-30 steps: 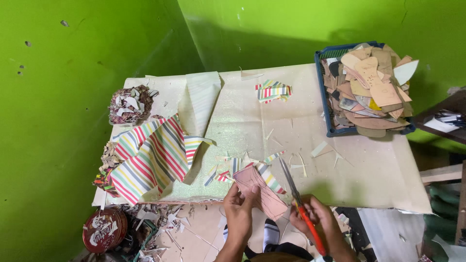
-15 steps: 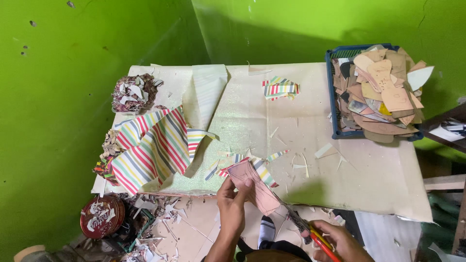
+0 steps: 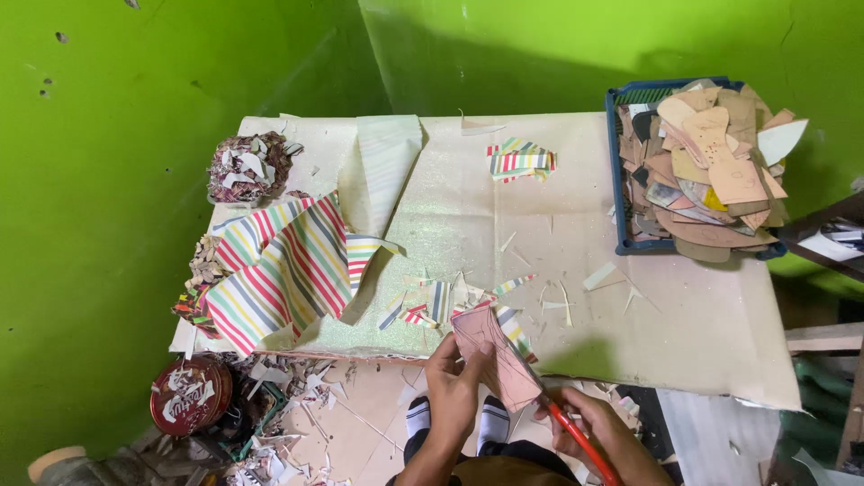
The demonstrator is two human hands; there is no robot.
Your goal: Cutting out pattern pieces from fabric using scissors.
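My left hand (image 3: 454,387) grips a pinkish cardboard cut-out piece (image 3: 495,355) by its lower left edge, just in front of the table's near edge. Low at the right, my right hand (image 3: 598,432) is closed around red-handled scissors (image 3: 576,436), whose blades reach up to the piece's lower right side. Small striped offcuts (image 3: 432,301) lie on the table right behind the piece. A large striped sheet (image 3: 288,270) lies folded at the left.
A blue tray (image 3: 621,180) heaped with cardboard templates sits at the back right. A small stack of striped cut pieces (image 3: 522,160) lies at the back middle. Scrap heaps (image 3: 247,166) sit at the left. On the floor are a red round tin (image 3: 191,394) and paper scraps.
The scissors dropped from beside the piece to low at the right, then came back to its lower edge. My left hand kept hold of the piece, turning it slightly.
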